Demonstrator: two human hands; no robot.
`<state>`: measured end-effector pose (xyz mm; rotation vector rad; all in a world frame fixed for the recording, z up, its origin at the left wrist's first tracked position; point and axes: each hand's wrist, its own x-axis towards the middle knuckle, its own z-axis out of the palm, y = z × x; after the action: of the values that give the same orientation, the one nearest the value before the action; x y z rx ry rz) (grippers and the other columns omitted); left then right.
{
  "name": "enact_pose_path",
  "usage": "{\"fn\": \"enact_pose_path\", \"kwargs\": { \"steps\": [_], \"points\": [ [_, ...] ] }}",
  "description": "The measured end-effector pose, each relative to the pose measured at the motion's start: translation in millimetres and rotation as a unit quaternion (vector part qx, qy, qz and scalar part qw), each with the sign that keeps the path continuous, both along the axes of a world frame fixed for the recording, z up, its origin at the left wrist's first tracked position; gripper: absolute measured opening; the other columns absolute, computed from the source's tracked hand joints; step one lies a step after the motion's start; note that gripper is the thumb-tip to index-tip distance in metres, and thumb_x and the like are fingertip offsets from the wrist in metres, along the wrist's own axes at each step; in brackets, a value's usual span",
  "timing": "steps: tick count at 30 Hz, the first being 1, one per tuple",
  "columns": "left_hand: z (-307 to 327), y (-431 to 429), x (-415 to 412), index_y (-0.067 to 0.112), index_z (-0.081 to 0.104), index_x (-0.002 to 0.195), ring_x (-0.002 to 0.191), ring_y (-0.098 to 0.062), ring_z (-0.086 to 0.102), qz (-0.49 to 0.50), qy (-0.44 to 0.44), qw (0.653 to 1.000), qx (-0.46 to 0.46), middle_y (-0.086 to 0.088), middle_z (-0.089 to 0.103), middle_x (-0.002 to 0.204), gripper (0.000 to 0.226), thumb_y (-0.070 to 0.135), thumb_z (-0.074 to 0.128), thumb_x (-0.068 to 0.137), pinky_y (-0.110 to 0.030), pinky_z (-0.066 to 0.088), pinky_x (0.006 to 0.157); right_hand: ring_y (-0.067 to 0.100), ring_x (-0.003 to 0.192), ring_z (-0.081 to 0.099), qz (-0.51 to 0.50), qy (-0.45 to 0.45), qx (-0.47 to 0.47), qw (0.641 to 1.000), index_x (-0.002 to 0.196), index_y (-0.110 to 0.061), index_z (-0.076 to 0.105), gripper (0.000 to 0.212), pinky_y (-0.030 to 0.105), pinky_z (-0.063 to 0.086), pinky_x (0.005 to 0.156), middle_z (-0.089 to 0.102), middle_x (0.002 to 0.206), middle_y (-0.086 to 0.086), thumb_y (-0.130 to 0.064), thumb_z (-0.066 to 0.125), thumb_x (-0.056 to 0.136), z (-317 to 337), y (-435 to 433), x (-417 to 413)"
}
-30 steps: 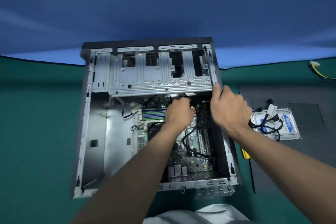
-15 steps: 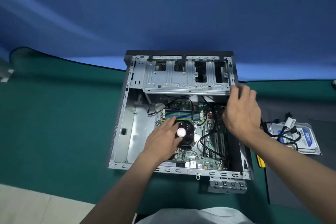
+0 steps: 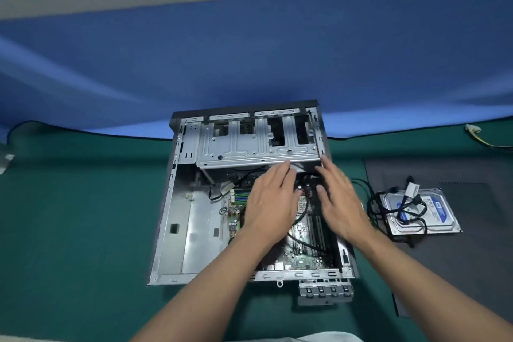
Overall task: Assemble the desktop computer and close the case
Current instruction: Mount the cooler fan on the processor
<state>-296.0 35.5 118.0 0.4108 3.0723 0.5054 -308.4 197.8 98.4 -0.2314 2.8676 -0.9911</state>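
Observation:
An open desktop case [image 3: 177,203] lies on its side on the green mat, its silver drive cage [image 3: 255,144] at the far end and the green motherboard [image 3: 302,255] on its floor. Above the board hover both my hands with straight, spread fingers. My left hand [image 3: 270,201] reaches toward the cage's front edge, fingertips close to it. My right hand [image 3: 337,197] is beside it near the case's right wall. Neither holds anything. A black cable [image 3: 302,241] loops across the board below my palms. My hands hide the cooler.
A hard drive [image 3: 433,223] with a blue label lies right of the case on a dark grey mat [image 3: 472,258], black cables [image 3: 408,208] piled on it. A slotted bracket [image 3: 324,293] juts from the case's near edge. A yellow-wired connector [image 3: 472,129] lies far right. A blue wall stands behind.
My left hand has lifted off the cooler and moved up toward the drive cage. My right hand has left the case's right wall and moved inward over the board. The camera has drawn back.

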Motion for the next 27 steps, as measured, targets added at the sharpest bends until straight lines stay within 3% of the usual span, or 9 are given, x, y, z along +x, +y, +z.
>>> {"fn": "enact_pose_path", "kwargs": {
  "steps": [3, 4, 6, 8, 12, 17, 22, 25, 27],
  "points": [
    [3, 35, -15, 0.014, 0.011, 0.157, 0.151, -0.016, -0.002, -0.015, -0.077, 0.997, 0.009, -0.003, 0.005, 0.165, 0.063, 0.048, 0.021, 0.105, -0.033, 0.0, 0.12, -0.013, 0.133, 0.024, -0.023, -0.003, -0.145, 0.989, 0.141, -0.023, 0.044, 0.04, 0.008, 0.017, 0.109, 0.03, 0.148, -0.02, -0.024, 0.04, 0.102, -1, 15, 18],
    [2, 47, -18, 0.014, 0.006, 0.157, 0.151, -0.015, -0.006, -0.028, -0.101, 0.994, 0.003, -0.002, 0.0, 0.165, 0.065, 0.051, 0.016, 0.104, -0.031, -0.004, 0.119, -0.012, 0.129, 0.034, -0.045, 0.001, -0.168, 0.985, 0.139, -0.022, 0.048, 0.038, 0.009, 0.024, 0.108, 0.04, 0.144, -0.017, -0.022, 0.042, 0.101, -2, 23, 23],
    [0, 68, -20, 0.013, -0.003, 0.157, 0.15, -0.013, -0.014, -0.05, -0.146, 0.988, -0.01, -0.002, -0.01, 0.164, 0.07, 0.055, 0.011, 0.102, -0.031, -0.009, 0.12, 0.004, 0.113, 0.057, -0.105, 0.007, -0.156, 0.982, 0.13, -0.018, 0.056, 0.032, 0.022, 0.043, 0.097, 0.06, 0.126, -0.008, -0.018, 0.046, 0.099, -9, 41, 33],
    [-4, 84, -18, 0.01, -0.011, 0.155, 0.148, -0.015, -0.022, -0.036, -0.175, 0.984, -0.01, -0.004, -0.021, 0.162, 0.074, 0.056, 0.01, 0.101, -0.033, -0.01, 0.121, 0.018, 0.096, 0.066, -0.178, 0.004, -0.116, 0.977, 0.119, -0.013, 0.062, 0.025, 0.026, 0.048, 0.081, 0.069, 0.106, -0.001, -0.013, 0.05, 0.097, -17, 66, 42],
    [-7, 106, -10, 0.005, -0.026, 0.148, 0.142, -0.022, -0.033, 0.018, -0.173, 0.984, -0.045, -0.01, -0.037, 0.153, 0.081, 0.059, 0.012, 0.1, -0.034, -0.019, 0.116, 0.028, 0.102, 0.057, -0.251, -0.015, 0.043, 0.967, 0.115, -0.008, 0.062, 0.024, 0.038, 0.047, 0.082, 0.067, 0.107, 0.01, -0.013, 0.054, 0.093, -33, 120, 53],
    [-8, 124, -8, 0.002, -0.031, 0.145, 0.141, -0.026, -0.034, 0.073, -0.168, 0.98, -0.08, -0.014, -0.04, 0.15, 0.087, 0.056, 0.021, 0.101, -0.037, -0.021, 0.113, 0.027, 0.122, 0.042, -0.178, -0.035, 0.213, 0.96, 0.129, -0.014, 0.055, 0.041, 0.044, 0.039, 0.095, 0.051, 0.133, 0.009, -0.024, 0.06, 0.09, -50, 153, 49],
    [-12, 124, -8, 0.003, -0.035, 0.141, 0.139, -0.025, -0.036, 0.079, -0.149, 0.981, -0.098, -0.013, -0.042, 0.148, 0.095, 0.051, 0.035, 0.1, -0.036, -0.023, 0.112, 0.028, 0.12, 0.038, -0.178, -0.033, 0.199, 0.963, 0.137, -0.021, 0.044, 0.054, 0.041, 0.045, 0.088, 0.043, 0.133, 0.009, -0.027, 0.064, 0.088, -55, 152, 34],
    [-14, 126, -8, 0.004, -0.035, 0.142, 0.139, -0.024, -0.037, 0.084, -0.145, 0.981, -0.101, -0.012, -0.042, 0.149, 0.099, 0.05, 0.041, 0.099, -0.036, -0.022, 0.112, 0.026, 0.108, 0.043, -0.222, -0.047, 0.175, 0.958, 0.128, -0.019, 0.05, 0.04, 0.04, 0.049, 0.073, 0.046, 0.117, 0.007, -0.027, 0.06, 0.09, -56, 159, 28],
    [-15, 126, -9, 0.005, -0.038, 0.138, 0.138, -0.024, -0.036, 0.088, -0.142, 0.981, -0.102, -0.011, -0.042, 0.148, 0.101, 0.049, 0.044, 0.098, -0.036, -0.021, 0.113, 0.026, 0.105, 0.046, -0.224, -0.073, 0.181, 0.955, 0.114, -0.015, 0.061, 0.026, 0.039, 0.047, 0.073, 0.05, 0.112, 0.006, -0.029, 0.055, 0.093, -58, 169, 27]
  ]
}}
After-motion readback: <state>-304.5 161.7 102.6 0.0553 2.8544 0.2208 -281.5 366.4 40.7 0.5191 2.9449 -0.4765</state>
